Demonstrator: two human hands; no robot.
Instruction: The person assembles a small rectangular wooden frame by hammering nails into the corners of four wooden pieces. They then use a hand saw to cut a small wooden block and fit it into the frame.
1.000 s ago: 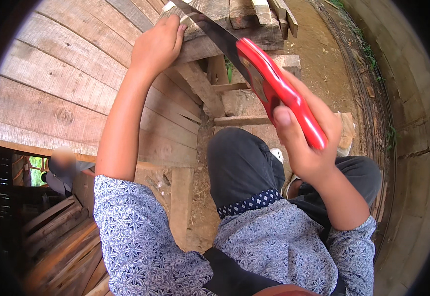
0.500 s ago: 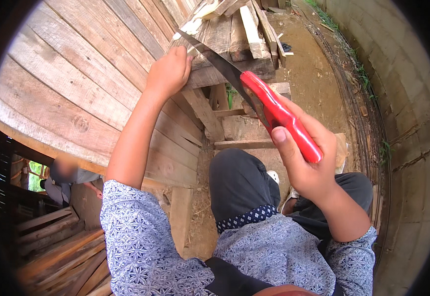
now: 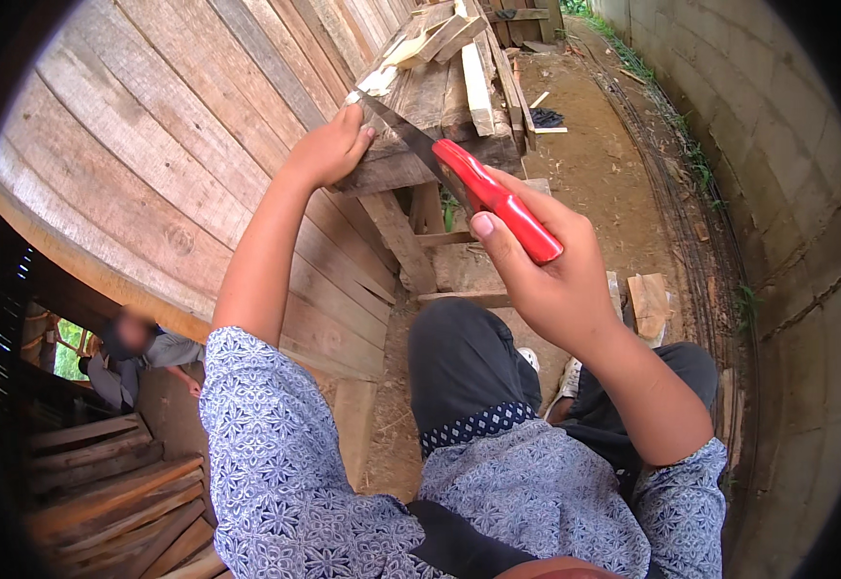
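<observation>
My right hand (image 3: 560,265) is wrapped round the glossy red handle (image 3: 502,203) of a handsaw, thumb along its near side. The saw's dark, tapering blade (image 3: 406,130) slants up to the left over the near end of a rough wooden bench (image 3: 391,174). At the bench's left corner, my left hand (image 3: 329,150) is closed with its fingers curled, close beside the blade. A thin pale piece of wood seems to be in its grip, mostly hidden by the fingers.
Offcuts and shavings (image 3: 430,43) lie on the bench, with a pale batten (image 3: 478,92) along it. A plank wall (image 3: 150,145) rises at left, a block wall (image 3: 787,193) at right. Long rods (image 3: 671,174) line the path. Another person (image 3: 140,347) is low at left, by stacked timber (image 3: 121,502).
My right hand has pushed the saw forward and to the left, bringing the handle closer to my left hand. My left hand keeps its place at the bench corner. The view has shifted slightly.
</observation>
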